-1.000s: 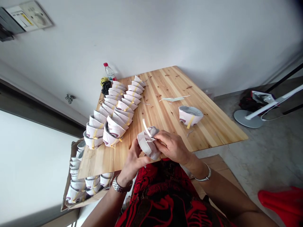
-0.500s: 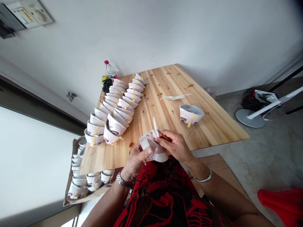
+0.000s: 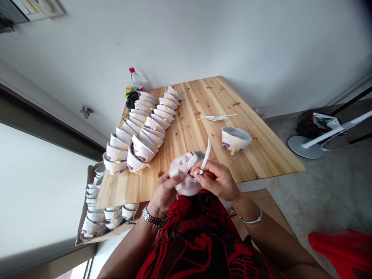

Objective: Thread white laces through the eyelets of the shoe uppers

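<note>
A pale pink and white shoe upper (image 3: 183, 166) is held over the table's front edge. My left hand (image 3: 165, 192) grips its left side, thumb laid on top. Pinched in the fingers of my right hand (image 3: 219, 178) is a flat white strip (image 3: 207, 153), its free end sticking up. A small hooked tool with a brown handle (image 3: 209, 174) is tucked in the same hand, mostly hidden by the fingers. Beyond my right hand, another shoe upper (image 3: 236, 138) with a yellow tab stands on the wooden table (image 3: 194, 100).
Two rows of nested shoe uppers (image 3: 142, 131) line the table's left side, with a bottle (image 3: 136, 80) behind. White strips (image 3: 217, 117) lie near the middle. A cardboard box (image 3: 80, 221) of uppers is below left. A red stool (image 3: 343, 248) and lamp base (image 3: 305, 147) stand at right.
The shoe upper has been turned in my hands, showing more of its top. My right hand has drawn the white strip up and to the right.
</note>
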### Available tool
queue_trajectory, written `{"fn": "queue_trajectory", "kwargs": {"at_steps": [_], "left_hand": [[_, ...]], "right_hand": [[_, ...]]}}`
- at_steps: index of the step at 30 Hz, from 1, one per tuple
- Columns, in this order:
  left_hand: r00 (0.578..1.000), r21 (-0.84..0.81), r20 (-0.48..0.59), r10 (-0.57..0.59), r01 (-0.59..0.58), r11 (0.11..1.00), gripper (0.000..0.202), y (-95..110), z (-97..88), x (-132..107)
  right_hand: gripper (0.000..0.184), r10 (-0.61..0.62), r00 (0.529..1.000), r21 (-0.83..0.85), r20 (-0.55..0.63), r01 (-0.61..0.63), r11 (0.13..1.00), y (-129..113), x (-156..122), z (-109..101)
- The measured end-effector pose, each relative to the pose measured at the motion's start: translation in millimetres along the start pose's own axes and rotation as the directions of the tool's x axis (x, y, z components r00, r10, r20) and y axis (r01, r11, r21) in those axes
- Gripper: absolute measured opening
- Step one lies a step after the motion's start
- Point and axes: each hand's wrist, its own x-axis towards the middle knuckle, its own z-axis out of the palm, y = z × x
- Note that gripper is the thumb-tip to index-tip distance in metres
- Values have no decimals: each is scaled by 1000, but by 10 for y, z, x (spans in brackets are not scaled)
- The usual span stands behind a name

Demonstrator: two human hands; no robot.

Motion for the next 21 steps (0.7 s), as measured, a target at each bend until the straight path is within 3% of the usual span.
{"fn": "queue_trajectory", "kwargs": {"at_steps": [3, 6, 9, 14, 21], "left_hand": [[992, -20, 81, -97, 99, 995, 42, -46, 10, -24], [993, -38, 55, -105, 107, 994, 35, -89, 35, -23], [999, -21, 21, -49, 50, 999, 32, -105, 50, -22], [1000, -69, -3, -15, 15, 997, 28, -108, 98, -52], [998, -132, -46, 39, -45, 990, 30, -89, 157, -93]], "right_hand": [[12, 207, 978, 39, -24, -206, 978, 16, -1, 17], [13, 287, 958, 55, 16, -287, 956, 25, 0, 11], [13, 279, 960, -9, -2, -279, 960, 5, -5, 4], [18, 164, 984, -188, -75, -176, 966, -74, -13, 45], [19, 214, 967, -122, -140, -231, 965, -141, -11, 153]]}}
